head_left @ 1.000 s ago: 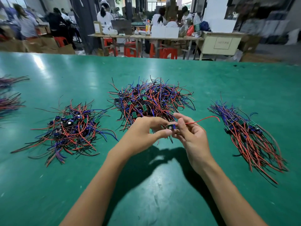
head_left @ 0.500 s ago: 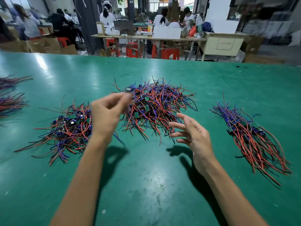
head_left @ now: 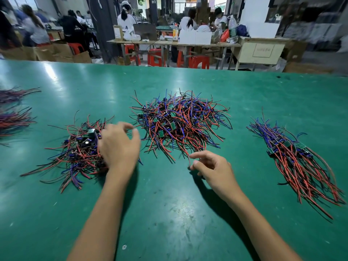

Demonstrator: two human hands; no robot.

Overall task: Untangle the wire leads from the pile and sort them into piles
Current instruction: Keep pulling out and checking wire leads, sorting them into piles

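Observation:
A tangled pile of red, blue and black wire leads [head_left: 180, 121] with small green boards lies mid-table. To its left is a looser pile [head_left: 75, 153], and to its right a combed, aligned pile [head_left: 301, 166]. My left hand [head_left: 118, 146] hovers over the right edge of the left pile, fingers spread, holding nothing. My right hand [head_left: 211, 166] rests at the near edge of the tangled pile. Its thumb and forefinger sit slightly apart on either side of the end of a red wire [head_left: 186, 157].
The green table [head_left: 169, 213] runs wide to a far edge. More wire bundles [head_left: 13, 119] lie at the far left edge of view. Beyond the table are workbenches, red stools, cardboard boxes and several seated people.
My left hand carried a lead from the middle over to the left pile and let it go. My right hand, open half a second ago, lowered to a red wire at the tangled pile's edge.

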